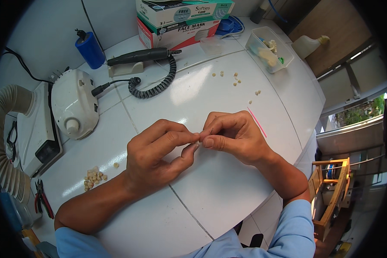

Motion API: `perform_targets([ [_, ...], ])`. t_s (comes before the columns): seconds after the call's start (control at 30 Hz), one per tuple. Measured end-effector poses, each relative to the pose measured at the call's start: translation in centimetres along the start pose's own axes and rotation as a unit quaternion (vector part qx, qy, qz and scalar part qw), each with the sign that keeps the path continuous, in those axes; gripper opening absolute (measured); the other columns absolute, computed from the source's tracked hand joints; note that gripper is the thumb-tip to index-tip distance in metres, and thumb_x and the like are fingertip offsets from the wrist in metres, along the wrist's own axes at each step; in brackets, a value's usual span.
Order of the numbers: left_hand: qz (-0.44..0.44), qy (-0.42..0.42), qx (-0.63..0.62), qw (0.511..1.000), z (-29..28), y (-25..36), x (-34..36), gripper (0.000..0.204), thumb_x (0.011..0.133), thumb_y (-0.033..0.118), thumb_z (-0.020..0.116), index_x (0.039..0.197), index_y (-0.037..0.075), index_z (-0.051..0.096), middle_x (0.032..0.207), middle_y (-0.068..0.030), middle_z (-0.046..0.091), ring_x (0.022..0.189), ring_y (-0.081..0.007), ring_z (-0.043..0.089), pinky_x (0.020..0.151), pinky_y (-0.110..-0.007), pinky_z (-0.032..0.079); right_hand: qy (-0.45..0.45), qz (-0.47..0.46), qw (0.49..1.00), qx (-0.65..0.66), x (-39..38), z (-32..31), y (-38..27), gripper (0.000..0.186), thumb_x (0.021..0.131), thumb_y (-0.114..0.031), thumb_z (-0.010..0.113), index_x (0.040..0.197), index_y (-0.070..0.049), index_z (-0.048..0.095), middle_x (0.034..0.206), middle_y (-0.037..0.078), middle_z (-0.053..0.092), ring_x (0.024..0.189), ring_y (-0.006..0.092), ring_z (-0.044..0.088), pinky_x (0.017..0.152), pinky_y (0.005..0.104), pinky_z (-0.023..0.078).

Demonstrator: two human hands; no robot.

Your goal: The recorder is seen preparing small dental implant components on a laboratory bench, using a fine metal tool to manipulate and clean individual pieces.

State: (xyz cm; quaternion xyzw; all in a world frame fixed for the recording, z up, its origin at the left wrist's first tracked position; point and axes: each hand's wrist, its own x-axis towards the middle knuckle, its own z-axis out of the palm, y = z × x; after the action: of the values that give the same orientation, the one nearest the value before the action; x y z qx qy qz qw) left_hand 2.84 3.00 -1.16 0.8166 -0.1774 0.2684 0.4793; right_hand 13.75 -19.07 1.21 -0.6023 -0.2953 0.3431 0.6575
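My left hand [157,148] and my right hand [234,135] meet fingertip to fingertip over the middle of the white tiled tabletop [189,206]. Each is closed in a pinch. Whatever lies between the fingertips is tiny and mostly hidden, so I cannot make it out. By my left forearm lies a heap of small cream-coloured, tooth-like pieces [92,178], with a single piece [116,165] apart from it. Beyond my right hand, several similar pieces [235,79] are scattered. A thin pink stick [257,122] lies just right of that hand.
At left stand a white control box with a knob [75,107], a ribbed hose [4,129] and red-handled pliers [42,200]. A black handpiece [137,56] rests on a stand, its coiled cord [159,88] looping nearby. Stacked boxes [176,32] and a clear plastic tub [268,51] stand behind.
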Motion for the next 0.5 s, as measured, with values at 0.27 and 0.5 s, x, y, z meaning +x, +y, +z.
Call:
perform_targets([
  [0.27,-0.064,-0.017,-0.056,0.996,-0.3,0.0,-0.1,0.029,0.084,-0.014,0.077,0.111,-0.001,0.08,0.105,-0.013,0.079,0.088,-0.0177,0.078,0.075,-0.029,0.063,0.005,-0.023,0.999,-0.045,0.0,-0.1,0.4,0.014,0.101,-0.012,0.084,0.104,0.002,0.085,0.099,0.009,0.078,0.088,0.0128,0.07,0.078,0.0272,0.055],
  [0.5,-0.218,0.009,-0.25,0.943,-0.1,-0.2,-0.4,0.017,0.102,-0.006,0.07,0.119,-0.005,0.073,0.106,-0.0118,0.078,0.096,-0.017,0.078,0.084,-0.03,0.065,0.036,-0.189,0.925,-0.329,0.1,0.6,0.2,0.021,0.096,0.002,0.079,0.116,0.0,0.082,0.097,0.012,0.078,0.081,0.0195,0.076,0.068,0.0336,0.059],
])
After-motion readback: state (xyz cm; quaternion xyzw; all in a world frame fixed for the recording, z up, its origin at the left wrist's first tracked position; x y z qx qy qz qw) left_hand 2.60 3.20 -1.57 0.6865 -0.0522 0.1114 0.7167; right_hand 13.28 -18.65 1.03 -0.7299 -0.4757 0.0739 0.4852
